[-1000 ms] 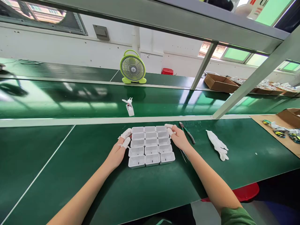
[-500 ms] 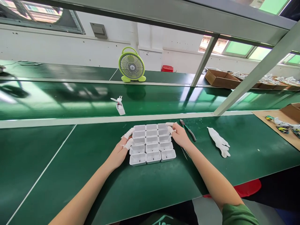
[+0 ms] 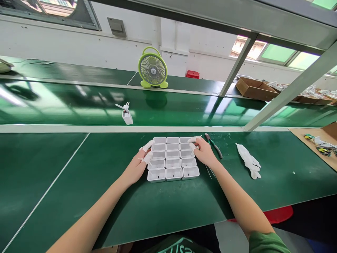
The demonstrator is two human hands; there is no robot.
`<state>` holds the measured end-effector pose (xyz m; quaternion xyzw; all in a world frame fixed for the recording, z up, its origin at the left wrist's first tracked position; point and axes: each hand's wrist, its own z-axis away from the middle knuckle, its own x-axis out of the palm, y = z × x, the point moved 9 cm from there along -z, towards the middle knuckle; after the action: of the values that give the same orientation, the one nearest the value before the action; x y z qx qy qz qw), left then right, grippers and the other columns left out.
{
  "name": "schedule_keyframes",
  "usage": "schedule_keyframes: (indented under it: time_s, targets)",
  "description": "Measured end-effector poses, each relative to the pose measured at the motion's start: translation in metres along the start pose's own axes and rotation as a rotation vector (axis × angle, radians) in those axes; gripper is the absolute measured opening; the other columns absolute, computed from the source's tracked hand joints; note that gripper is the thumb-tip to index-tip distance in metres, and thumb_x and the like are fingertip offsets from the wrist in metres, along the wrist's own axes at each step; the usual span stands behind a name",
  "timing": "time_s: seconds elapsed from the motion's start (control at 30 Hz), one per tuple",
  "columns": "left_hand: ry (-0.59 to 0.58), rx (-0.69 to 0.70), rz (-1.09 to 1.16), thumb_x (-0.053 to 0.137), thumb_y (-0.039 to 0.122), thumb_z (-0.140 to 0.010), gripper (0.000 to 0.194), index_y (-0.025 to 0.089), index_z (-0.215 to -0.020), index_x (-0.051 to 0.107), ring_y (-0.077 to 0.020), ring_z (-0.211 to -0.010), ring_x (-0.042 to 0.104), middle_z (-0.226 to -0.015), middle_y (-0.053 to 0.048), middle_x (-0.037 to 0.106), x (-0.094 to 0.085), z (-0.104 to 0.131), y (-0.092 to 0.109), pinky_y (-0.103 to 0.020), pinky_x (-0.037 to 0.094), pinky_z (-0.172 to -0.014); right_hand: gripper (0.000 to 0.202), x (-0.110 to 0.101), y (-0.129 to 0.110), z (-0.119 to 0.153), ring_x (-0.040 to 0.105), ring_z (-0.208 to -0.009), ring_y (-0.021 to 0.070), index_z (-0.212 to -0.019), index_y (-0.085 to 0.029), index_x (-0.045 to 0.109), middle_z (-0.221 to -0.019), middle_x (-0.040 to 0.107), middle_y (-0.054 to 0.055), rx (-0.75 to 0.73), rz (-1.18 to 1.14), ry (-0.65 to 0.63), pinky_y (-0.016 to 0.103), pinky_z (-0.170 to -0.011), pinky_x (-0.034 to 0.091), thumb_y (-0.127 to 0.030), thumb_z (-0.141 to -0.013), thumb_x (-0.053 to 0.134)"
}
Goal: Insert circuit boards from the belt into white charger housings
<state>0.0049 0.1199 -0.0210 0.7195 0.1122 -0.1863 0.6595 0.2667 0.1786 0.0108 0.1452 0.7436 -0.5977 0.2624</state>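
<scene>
White open-topped boxes (image 3: 173, 163) stand together in a grid of three columns on the green table (image 3: 126, 218). My left hand (image 3: 138, 161), with white coverings on its fingertips, presses against the left side of the grid. At the upper right of the grid is my right hand (image 3: 202, 150), its covered fingertips on the boxes there. Both hands have their thumb and fingers apart, with the group of boxes between them. Pliers (image 3: 214, 146) lie just right of my right hand, and thin metal tweezers (image 3: 209, 171) lie below it.
Farther right lies a white glove (image 3: 249, 160). A cardboard tray (image 3: 318, 140) with wired parts sits at the right edge. Beyond the table's raised rail, a white box with a plug (image 3: 127, 114) lies on the green belt. A green fan (image 3: 153, 68) stands behind. A metal post (image 3: 289, 88) slants at right.
The white box with the plug on the belt has moved left. My hands keep their places at the boxes, and the camera view has shifted slightly.
</scene>
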Motion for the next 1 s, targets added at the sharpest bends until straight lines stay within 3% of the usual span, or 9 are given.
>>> schedule_keyframes:
  time_s: [0.27,0.53,1.0]
  targets:
    - [-0.008,0.052,-0.055,0.035,0.06,-0.099,0.069,0.025,-0.159,0.033,-0.0283,-0.153,0.033,-0.159,-0.008,0.047,0.0023,-0.0015,-0.0012,-0.052,0.006,-0.129,0.034,0.0021,-0.0013,0.0015,0.062,-0.086,0.0189,-0.106,-0.022,0.073,-0.113,0.066,0.009,-0.028,0.025,-0.013,0.031,-0.069,0.052,-0.013,-0.081,0.052]
    - [-0.01,0.059,-0.1,0.034,0.062,-0.099,0.07,0.024,-0.157,0.036,-0.0293,-0.153,0.033,-0.159,-0.007,0.047,-0.0001,-0.0022,-0.0046,-0.053,0.003,-0.129,0.033,0.0037,-0.0006,0.0007,0.064,-0.089,0.0199,-0.109,-0.022,0.073,-0.116,0.066,0.01,-0.039,0.029,-0.02,0.032,-0.072,0.053,-0.015,-0.084,0.052]
    - [-0.001,0.106,-0.133,0.035,0.054,-0.101,0.066,0.024,-0.159,0.032,-0.0325,-0.151,0.034,-0.159,-0.01,0.046,0.0018,-0.0029,-0.0036,-0.059,0.013,-0.127,0.034,0.0079,-0.0007,0.0017,0.063,-0.096,0.022,-0.114,-0.02,0.071,-0.118,0.064,0.013,-0.038,0.064,-0.055,0.036,-0.079,0.054,-0.018,-0.088,0.05]
